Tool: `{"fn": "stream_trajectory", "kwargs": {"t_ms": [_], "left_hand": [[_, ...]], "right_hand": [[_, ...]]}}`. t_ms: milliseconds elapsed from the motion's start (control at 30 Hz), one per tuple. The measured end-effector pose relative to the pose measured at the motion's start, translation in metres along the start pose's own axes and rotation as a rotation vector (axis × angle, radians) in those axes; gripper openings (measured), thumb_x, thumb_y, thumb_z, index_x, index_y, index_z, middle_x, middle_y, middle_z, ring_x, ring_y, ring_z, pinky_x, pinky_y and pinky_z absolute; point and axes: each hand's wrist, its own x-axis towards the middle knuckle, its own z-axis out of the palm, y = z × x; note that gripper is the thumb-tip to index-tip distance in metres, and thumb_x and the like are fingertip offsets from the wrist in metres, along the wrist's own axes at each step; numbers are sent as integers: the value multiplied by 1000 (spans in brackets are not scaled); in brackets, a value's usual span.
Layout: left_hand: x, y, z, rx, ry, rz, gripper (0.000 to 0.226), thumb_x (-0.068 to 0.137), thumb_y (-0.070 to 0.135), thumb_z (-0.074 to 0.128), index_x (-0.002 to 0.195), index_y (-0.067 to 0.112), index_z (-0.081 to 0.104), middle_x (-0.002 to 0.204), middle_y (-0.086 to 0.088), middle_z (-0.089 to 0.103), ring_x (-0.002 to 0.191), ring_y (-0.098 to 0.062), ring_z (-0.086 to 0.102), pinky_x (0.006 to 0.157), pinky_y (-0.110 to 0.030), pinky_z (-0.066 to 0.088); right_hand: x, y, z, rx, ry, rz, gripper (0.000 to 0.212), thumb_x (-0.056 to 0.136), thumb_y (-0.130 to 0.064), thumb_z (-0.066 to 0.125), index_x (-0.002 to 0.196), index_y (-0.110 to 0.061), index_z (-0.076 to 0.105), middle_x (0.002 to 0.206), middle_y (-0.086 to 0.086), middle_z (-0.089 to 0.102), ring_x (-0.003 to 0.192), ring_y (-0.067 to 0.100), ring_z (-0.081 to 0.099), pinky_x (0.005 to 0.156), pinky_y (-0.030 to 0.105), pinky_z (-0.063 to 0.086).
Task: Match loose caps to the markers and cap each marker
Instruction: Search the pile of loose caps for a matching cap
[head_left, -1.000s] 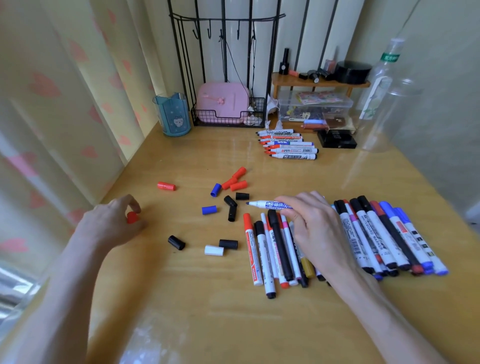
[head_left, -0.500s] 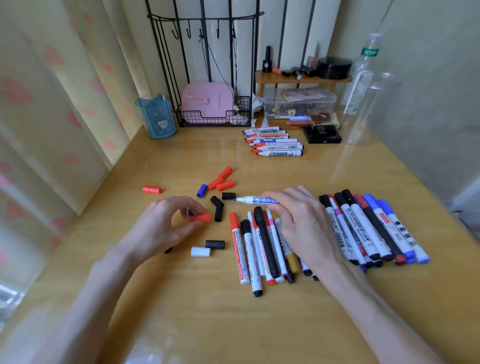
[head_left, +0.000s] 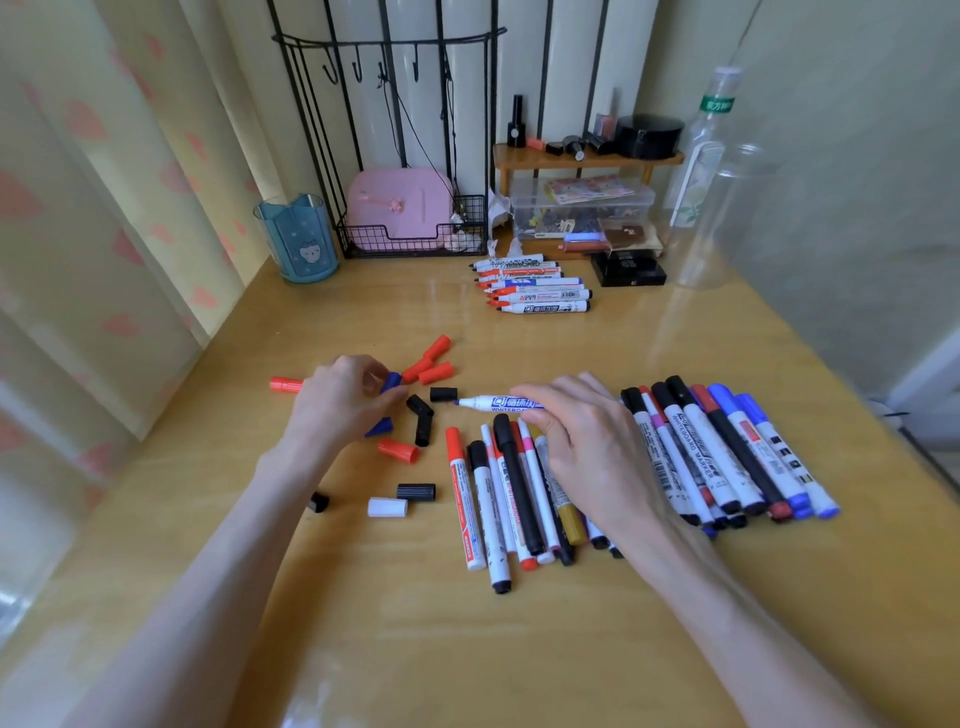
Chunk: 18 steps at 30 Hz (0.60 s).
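1. Yellow wooden table (head_left: 519, 649) carries everything, with a heart-pattern curtain (head_left: 104, 208) on my left.
2. My left grip (head_left: 340, 402) has come from the far left side to the loose caps in the middle, and its fingertips now pinch a blue cap (head_left: 390, 382).
3. The red cap (head_left: 399, 450) that it carried a moment ago now lies released on the table, just below it.
4. The blue-tipped marker (head_left: 493, 404) has not moved. It is uncapped, with its tip toward the caps.
5. My right grip (head_left: 582, 452) stays curled over its barrel, on top of the pile of markers (head_left: 514, 499).
6. I judge that red was the wrong colour, and the blue cap should go on this marker next.
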Motion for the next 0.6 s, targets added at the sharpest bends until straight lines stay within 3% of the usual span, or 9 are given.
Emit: {"fn": "stream_trajectory", "kwargs": {"t_ms": [133, 233, 333, 467, 533, 600], "left_hand": [[2, 1, -2, 7, -30, -44, 26, 95, 37, 73, 110, 17, 73, 96, 2, 66, 87, -23, 62, 69, -34, 48], [-12, 3, -13, -373, -65, -108, 20, 96, 39, 72, 102, 20, 72, 91, 2, 70, 83, -18, 65, 69, -33, 52], [-38, 16, -26, -733, -189, -104, 19, 100, 29, 69, 102, 11, 72, 87, 2, 77, 72, -13, 61, 72, -27, 51], [-63, 26, -35, -921, -302, 7, 19, 101, 18, 66, 111, 3, 67, 106, -10, 78, 70, -20, 51, 67, -28, 45], [-68, 27, -35, -957, -334, 37, 24, 99, 20, 67, 115, 2, 66, 108, -12, 77, 69, -20, 49, 69, -32, 44], [-68, 28, -33, -972, -331, 53, 24, 97, 19, 68, 115, 3, 67, 106, -13, 77, 67, -18, 48, 66, -27, 44]], "right_hand": [[0, 0, 0, 11, -5, 1, 37, 93, 0, 70, 126, -17, 72, 103, -9, 70, 97, 3, 48, 82, 19, 49], [0, 0, -1, 22, -3, 1, 36, 94, -1, 69, 127, -16, 72, 104, -8, 70, 97, 6, 51, 81, 25, 53], [0, -1, -1, 34, 18, 5, 33, 96, -4, 67, 126, -17, 72, 102, -10, 69, 96, 5, 49, 80, 28, 53], [0, -5, -3, 78, 50, 1, 30, 99, -7, 66, 125, -19, 72, 97, -12, 65, 93, 6, 47, 80, 23, 47], [0, -6, -4, 92, 56, -14, 27, 101, -10, 64, 124, -19, 72, 96, -11, 64, 92, 9, 49, 79, 25, 47], [0, -7, -4, 90, 61, -31, 26, 100, -10, 64, 123, -17, 73, 96, -11, 64, 91, 9, 48, 80, 22, 45]]}}
